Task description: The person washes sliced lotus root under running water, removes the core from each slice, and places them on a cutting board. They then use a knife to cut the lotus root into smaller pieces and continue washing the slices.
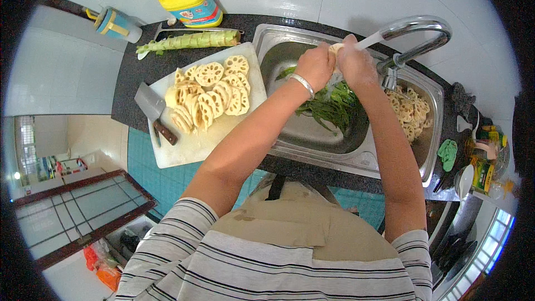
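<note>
Both my hands meet under the stream of the chrome faucet (413,29), above the left basin of the steel sink (322,142). My left hand (316,67) and my right hand (357,65) hold a pale lotus root slice (335,48) between them. Leafy green stalks (334,106) lie below in that basin. Many lotus root slices (407,110) fill part of the right basin. Left of the sink, more cut lotus root slices (209,74) rest on a white cutting board (205,146), beside a cleaver (150,102) with a brown handle.
A peeled green stem (192,42) and a long metal utensil lie behind the board, near a yellow jug (190,6) and a blue cup (119,25). Right of the sink are a green cloth (447,155), a dark scouring pad (462,97) and a white spoon (464,182).
</note>
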A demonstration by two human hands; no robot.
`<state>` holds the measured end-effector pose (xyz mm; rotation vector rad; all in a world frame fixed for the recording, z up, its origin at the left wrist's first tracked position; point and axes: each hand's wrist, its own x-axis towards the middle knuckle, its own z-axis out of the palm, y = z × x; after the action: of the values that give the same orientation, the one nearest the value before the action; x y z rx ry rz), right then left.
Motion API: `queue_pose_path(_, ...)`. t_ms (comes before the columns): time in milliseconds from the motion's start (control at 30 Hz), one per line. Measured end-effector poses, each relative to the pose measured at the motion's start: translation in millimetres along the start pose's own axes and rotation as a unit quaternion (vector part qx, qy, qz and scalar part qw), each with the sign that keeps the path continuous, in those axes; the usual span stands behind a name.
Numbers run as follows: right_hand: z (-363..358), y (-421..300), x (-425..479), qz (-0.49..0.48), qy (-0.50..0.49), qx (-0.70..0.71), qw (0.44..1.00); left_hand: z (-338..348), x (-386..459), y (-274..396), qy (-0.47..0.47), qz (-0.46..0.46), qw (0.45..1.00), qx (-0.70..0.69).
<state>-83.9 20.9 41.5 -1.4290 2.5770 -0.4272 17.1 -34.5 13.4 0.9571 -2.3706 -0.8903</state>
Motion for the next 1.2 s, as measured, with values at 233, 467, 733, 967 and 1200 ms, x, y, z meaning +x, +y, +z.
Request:
queue_pose_path(233,-0.4,1.6,-1.3,0.003,-0.018,-0.032,0.999,-3.7,8.9,1.3,-0.024,0.078,0.994,0.075)
queue_pose_path(467,17.7,21.0,12.6,-0.04,0.087,0.149,0.984,6.1,-13.1,10.2,0.032,0.029,0.987,-0.157)
queue_pose_path(733,9.1,14.5,5.7,-0.297,0.072,0.014,0.952,-2.3,-17.0,1.5,0.023,-0.018,0.997,-0.074)
queue_pose_path(967,-7.5,27.5,20.2,-0.483,0.1,-0.002,0.87,-20.1,-2.5,0.9,-0.015,0.012,1.0,-0.025)
queue_pose_path(1200,16.6,22.4,24.4,-0.018,-0.008,0.398,0.917,-11.2,-9.8,8.5,0.118,-0.004,0.982,-0.15)
